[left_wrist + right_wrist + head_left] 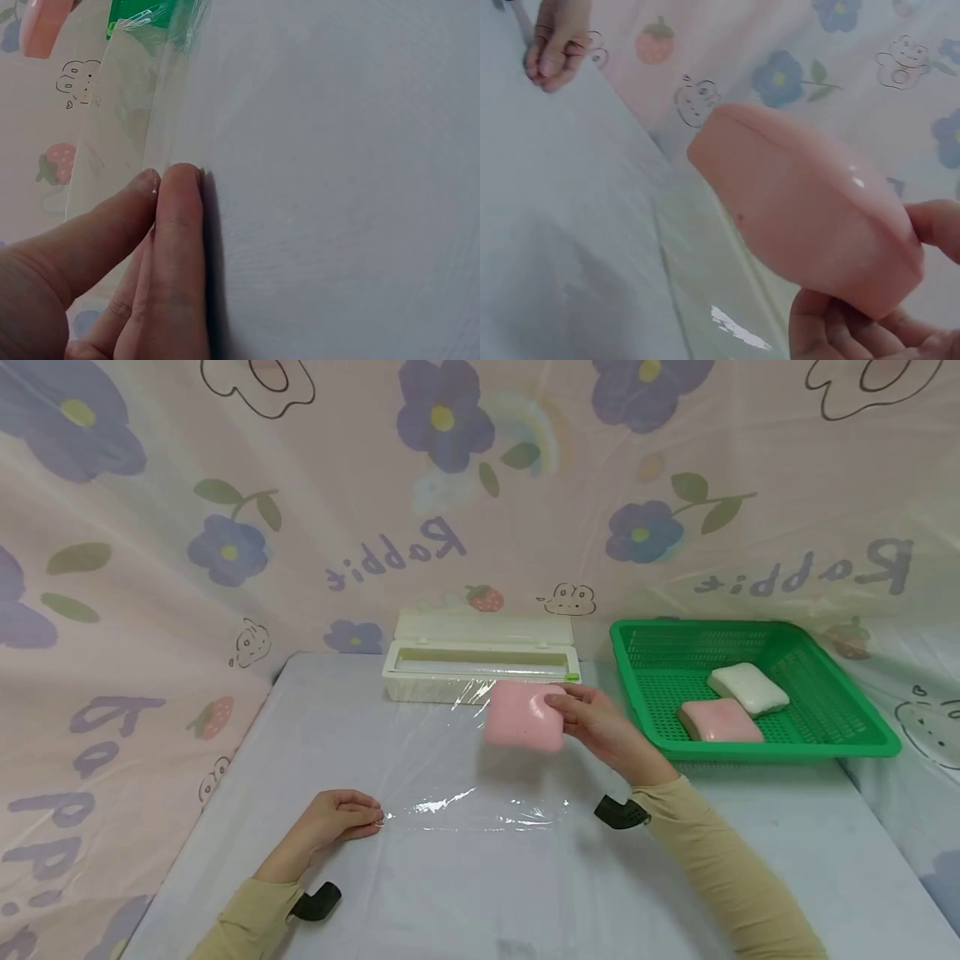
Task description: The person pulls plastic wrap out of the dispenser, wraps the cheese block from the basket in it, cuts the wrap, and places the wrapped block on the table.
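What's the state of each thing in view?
White dispenser, lid open
Clear film, drawn out from dispenser
Left grip, pinching film
Held pink bar, raised above film
Right grip, holding that bar
Green basket, upright, two bars inside
White bar, lying in basket
Second pink bar, lying in basket

Head cam: fwd/down over tabletop (322,718); wrist cams: v. close, along fingers (180,255); head & R share pink soap (521,718).

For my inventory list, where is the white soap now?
In the head view, the white soap lies at the right, inside the green basket, beside a pink soap.
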Motion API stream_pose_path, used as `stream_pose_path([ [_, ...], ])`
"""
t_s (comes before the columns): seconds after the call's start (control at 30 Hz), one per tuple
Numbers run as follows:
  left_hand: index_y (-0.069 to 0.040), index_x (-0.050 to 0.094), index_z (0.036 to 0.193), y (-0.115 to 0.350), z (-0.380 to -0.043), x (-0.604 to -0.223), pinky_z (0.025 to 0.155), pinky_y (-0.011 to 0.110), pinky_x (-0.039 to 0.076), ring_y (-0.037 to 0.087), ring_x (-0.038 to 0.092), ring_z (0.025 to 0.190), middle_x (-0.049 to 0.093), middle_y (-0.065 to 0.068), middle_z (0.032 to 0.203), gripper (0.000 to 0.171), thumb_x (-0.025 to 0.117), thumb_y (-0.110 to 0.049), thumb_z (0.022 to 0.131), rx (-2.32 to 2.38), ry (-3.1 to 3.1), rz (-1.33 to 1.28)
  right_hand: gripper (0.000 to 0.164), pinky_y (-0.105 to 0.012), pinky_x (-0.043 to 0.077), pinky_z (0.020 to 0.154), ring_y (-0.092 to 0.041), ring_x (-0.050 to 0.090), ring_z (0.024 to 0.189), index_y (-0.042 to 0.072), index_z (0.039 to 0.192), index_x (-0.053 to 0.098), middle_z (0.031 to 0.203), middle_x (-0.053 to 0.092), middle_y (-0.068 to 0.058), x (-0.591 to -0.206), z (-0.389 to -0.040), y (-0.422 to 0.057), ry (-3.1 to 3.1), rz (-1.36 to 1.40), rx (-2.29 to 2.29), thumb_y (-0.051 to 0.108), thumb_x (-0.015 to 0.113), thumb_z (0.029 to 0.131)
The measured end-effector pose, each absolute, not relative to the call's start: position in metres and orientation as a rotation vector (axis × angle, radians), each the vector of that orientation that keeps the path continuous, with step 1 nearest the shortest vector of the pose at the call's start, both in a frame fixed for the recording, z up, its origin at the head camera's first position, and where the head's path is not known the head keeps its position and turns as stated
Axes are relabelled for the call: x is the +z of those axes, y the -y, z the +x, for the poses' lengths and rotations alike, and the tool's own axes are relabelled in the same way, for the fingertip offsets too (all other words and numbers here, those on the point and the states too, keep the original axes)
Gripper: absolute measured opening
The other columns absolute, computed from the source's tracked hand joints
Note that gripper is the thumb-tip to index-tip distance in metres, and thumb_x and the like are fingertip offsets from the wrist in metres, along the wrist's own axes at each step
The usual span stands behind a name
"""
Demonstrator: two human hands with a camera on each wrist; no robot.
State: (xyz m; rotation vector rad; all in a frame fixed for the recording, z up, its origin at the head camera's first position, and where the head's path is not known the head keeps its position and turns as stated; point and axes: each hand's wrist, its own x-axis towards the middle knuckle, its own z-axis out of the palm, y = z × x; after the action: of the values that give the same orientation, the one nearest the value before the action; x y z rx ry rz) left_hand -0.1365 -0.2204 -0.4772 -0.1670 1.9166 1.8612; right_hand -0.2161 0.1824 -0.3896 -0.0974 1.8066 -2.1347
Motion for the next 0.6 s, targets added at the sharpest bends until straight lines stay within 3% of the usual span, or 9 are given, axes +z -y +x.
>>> stream_pose_path([
  [0.6, 0.017, 0.055, 0.107, 0.222, -0.139, -0.478, 0.079, 0.032, 0.057, 0.021, 0.069, 0.084, 0.069, 0.015, 0.093, 0.030, 0.069, 0.001, 0.085, 1.853, -1.907, -0.186, 0.041, -0.029, 0.053, 0.083, -0.018, 0.062, 0.092, -0.007, 0.125, 0.054, 0.106, 0.066, -0.008, -0.459, -0.197, -0.125, -1.784, -0.087, -1.934, 0.015, 0.063, 0.092],
])
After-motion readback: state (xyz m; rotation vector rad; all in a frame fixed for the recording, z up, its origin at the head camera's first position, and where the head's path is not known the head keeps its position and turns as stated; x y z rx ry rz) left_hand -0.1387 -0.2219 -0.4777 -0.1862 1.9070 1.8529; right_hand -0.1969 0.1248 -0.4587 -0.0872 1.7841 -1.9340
